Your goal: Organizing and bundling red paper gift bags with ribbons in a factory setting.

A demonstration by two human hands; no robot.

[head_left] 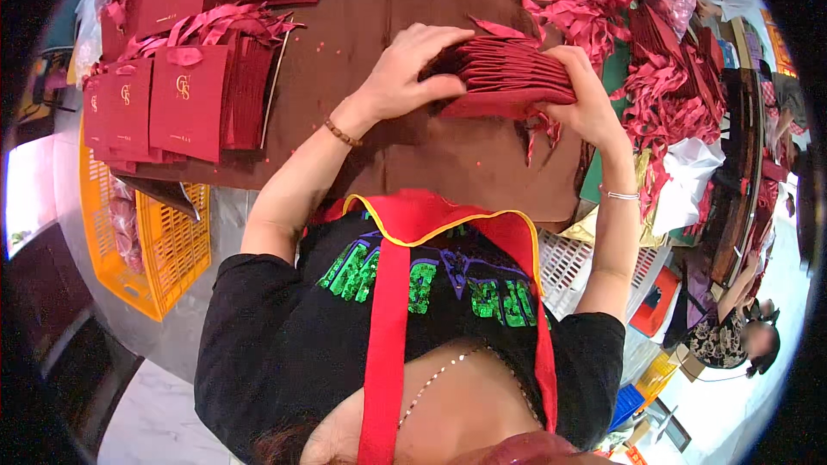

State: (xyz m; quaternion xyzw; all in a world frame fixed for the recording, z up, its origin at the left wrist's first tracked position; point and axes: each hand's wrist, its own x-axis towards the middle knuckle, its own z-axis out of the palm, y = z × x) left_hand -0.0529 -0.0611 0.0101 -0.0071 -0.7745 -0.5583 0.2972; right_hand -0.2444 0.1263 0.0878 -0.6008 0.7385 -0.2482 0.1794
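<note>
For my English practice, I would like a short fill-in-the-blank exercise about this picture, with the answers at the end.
1. The red stack is held between the left hand and the ____ hand.
2. The beaded bracelet is on the ____ wrist.
3. The shirt under the apron is ____.
4. The red apron has a narrow ____ edging.

Missing words: right; left; black; yellow.

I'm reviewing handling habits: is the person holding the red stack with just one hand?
No, the left hand grips the red stack at its left side while the right hand grips its right side.
</note>
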